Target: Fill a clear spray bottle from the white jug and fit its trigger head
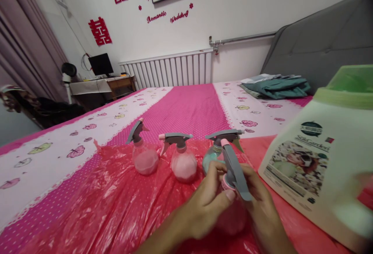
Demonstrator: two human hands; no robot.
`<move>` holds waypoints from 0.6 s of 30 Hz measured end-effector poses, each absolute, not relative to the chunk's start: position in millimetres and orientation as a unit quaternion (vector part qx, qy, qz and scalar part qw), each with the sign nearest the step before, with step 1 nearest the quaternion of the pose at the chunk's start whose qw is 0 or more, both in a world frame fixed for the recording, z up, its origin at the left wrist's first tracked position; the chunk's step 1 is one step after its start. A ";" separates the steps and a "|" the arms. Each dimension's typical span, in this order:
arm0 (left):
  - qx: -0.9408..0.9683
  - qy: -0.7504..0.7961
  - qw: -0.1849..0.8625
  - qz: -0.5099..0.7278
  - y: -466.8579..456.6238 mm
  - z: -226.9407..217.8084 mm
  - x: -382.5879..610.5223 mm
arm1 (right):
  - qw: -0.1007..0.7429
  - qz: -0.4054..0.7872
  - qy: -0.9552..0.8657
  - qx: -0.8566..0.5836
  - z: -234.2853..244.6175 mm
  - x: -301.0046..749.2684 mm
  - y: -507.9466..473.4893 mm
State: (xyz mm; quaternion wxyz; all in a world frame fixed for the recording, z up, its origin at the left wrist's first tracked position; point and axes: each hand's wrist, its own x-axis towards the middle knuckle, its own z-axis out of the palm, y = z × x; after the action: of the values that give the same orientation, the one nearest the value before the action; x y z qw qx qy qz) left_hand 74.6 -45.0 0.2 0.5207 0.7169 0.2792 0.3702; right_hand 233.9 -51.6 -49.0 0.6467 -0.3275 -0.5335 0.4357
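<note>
Both my hands are closed round a pink spray bottle (231,217) near the front of the bed. My left hand (208,197) pinches its pink collar, thumb against the grey trigger head (235,170). My right hand (258,199) wraps the neck from the other side. Behind them stands a teal spray bottle (212,156). Two more pink spray bottles (144,156) (183,162) stand upright to the left. All rest on a red plastic sheet (110,207).
A large white detergent jug with a green cap (323,156) stands close at the right. The bed has a pink and white cover (186,106), folded green cloth (276,86) by the grey headboard (320,44), a radiator (171,69) and a desk (101,84) behind.
</note>
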 end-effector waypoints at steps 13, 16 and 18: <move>0.724 0.263 0.504 0.390 -44.2 -2.7 77.8 | 0.646 0.419 -0.554 -0.315 -54.8 237.8 -49.3; 0.726 0.263 0.511 0.378 -43.4 0.4 76.2 | 0.639 0.423 -0.554 -0.324 -55.6 237.8 -48.7; 0.724 0.249 0.522 0.376 -42.8 3.1 75.3 | 0.640 0.425 -0.554 -0.321 -55.7 237.2 -48.2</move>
State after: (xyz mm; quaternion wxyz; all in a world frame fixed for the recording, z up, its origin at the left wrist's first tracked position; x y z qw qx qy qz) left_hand 75.3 -42.8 3.1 0.5220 0.7238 0.2491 0.3764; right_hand 237.2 -48.2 -55.7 0.6398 -0.3214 -0.5540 0.4249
